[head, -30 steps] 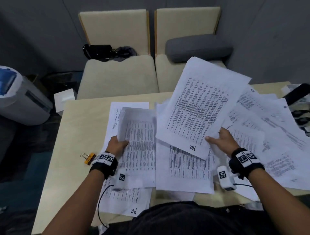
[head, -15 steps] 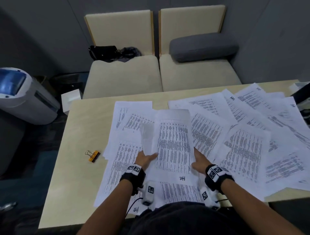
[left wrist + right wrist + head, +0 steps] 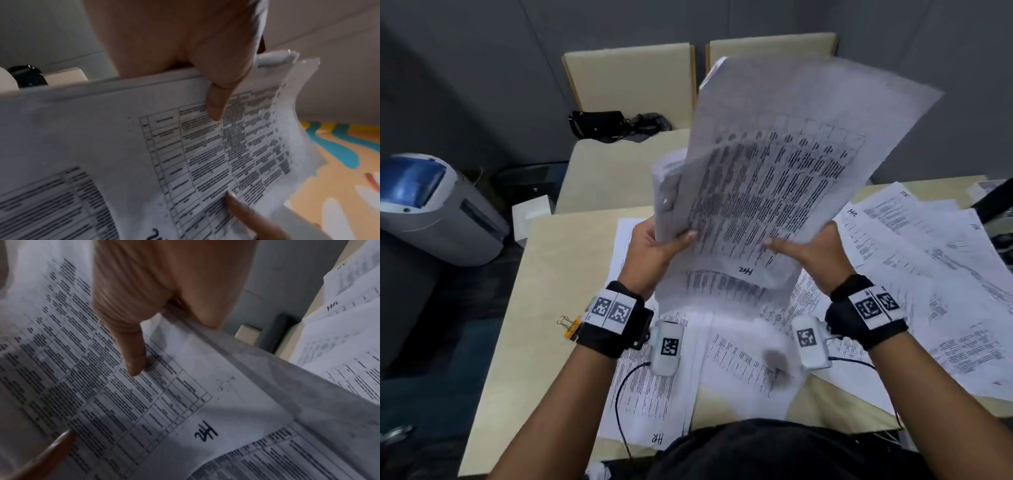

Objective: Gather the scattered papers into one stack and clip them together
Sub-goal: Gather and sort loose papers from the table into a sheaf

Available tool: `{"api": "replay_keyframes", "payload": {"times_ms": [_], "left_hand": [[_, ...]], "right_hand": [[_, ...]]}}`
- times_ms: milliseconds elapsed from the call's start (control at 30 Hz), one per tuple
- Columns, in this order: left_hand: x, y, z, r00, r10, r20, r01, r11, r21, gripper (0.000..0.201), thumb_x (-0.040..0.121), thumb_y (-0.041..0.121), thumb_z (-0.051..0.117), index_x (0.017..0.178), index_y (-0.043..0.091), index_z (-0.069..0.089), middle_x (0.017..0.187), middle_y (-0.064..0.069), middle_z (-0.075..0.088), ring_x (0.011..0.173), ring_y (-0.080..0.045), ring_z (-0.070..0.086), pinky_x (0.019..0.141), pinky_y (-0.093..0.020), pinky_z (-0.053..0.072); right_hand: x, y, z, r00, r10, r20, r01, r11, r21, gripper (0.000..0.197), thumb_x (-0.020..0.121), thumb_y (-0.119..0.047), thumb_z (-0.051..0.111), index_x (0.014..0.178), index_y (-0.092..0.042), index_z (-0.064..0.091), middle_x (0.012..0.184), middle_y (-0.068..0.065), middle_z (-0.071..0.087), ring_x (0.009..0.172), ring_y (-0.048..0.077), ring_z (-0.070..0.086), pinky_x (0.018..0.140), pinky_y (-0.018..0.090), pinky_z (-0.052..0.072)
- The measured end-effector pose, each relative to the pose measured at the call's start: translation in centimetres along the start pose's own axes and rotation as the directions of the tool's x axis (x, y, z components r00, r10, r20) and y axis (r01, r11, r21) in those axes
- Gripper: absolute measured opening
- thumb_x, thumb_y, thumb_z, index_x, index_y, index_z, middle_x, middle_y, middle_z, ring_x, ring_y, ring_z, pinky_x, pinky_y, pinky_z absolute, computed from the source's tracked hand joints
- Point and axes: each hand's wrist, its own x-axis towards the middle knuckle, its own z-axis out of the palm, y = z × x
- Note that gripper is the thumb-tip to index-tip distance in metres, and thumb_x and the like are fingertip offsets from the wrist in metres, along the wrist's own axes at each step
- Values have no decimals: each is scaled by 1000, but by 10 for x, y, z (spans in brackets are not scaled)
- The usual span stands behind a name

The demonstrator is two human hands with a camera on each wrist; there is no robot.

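Observation:
Both hands hold a loose bundle of printed papers [image 3: 774, 178] up off the table, tilted toward me. My left hand [image 3: 654, 246] grips its lower left edge, thumb [image 3: 216, 104] on the top sheet [image 3: 205, 154]. My right hand [image 3: 808, 250] pinches the lower right edge, thumb [image 3: 133, 356] pressed on the sheet marked "H2" [image 3: 205, 431]. Many more printed sheets [image 3: 928, 274] lie scattered over the table's right and near side. A gold binder clip [image 3: 568, 325] lies on the table by my left wrist.
The pale wooden table [image 3: 551, 274] has bare wood on its left side. Two cream chairs [image 3: 626, 102] stand behind it, one with a black bag [image 3: 599, 123]. A grey and blue machine [image 3: 431, 205] sits on the floor at left.
The sheets that my hands pressed flat on the table half a second ago are now lifted up in front of me, gripped on both sides.

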Motion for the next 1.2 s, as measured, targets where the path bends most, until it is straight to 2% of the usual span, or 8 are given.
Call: {"api": "replay_keyframes", "payload": {"times_ms": [200,367,567,733,833,1000,1100,1200], "left_hand": [[-12,-31,0,994,-114,0,113,990,88,26,77,10,75,101,5,67,94,-5,71,86,-16,68,79,-37,55],[-24,-52,-11,972,-189,-138,197,980,42,58,63,11,82,118,9,63,101,3,73,100,-21,67,88,-41,54],[-19,-72,-18,963,-250,-100,261,957,125,55,73,16,82,123,14,59,117,-4,69,113,-25,63,98,-53,49],[-16,-84,-29,957,-208,-201,271,891,365,11,83,12,74,93,7,69,90,-12,71,79,-23,67,79,-53,58],[-14,-83,-65,932,-161,-326,314,807,500,17,82,16,75,83,-1,70,76,-15,68,68,-24,65,67,-50,59],[-35,-94,-155,842,-308,-443,533,603,593,29,83,21,73,80,-7,65,70,-22,66,58,-29,63,60,-46,58],[-66,-117,-190,766,-450,-459,640,464,612,23,85,15,71,81,-6,62,67,-22,66,54,-28,63,58,-44,58],[-98,-150,-200,705,-516,-487,694,360,623,24,83,16,73,98,2,60,82,-23,69,69,-33,69,66,-46,61]], "right_hand": [[-9,15,19,999,27,42,-27,1000,4,39,71,-1,82,74,-25,51,56,-19,64,56,-8,60,63,17,45],[-18,46,28,983,147,111,-145,989,-25,47,67,-4,85,100,-28,61,103,0,72,99,16,69,93,39,52],[-18,70,53,962,241,130,-239,971,-32,45,72,6,78,91,-29,56,92,-10,66,84,0,61,79,24,51],[-7,96,68,965,263,18,-260,960,-107,29,74,3,77,95,-14,65,95,7,71,85,18,68,78,30,55],[0,111,69,956,280,90,-249,933,-260,34,74,4,76,101,-13,65,91,0,71,85,17,68,72,21,52],[-2,150,75,848,527,46,-445,758,-477,32,79,-8,70,110,-15,63,105,5,68,102,25,65,89,37,55],[-7,171,89,747,664,25,-531,620,-577,38,83,-10,66,120,-5,61,117,18,66,94,26,66,81,34,57],[-11,180,111,685,724,74,-577,602,-551,11,86,-9,60,96,-3,63,101,21,69,82,24,62,83,38,58]]}}
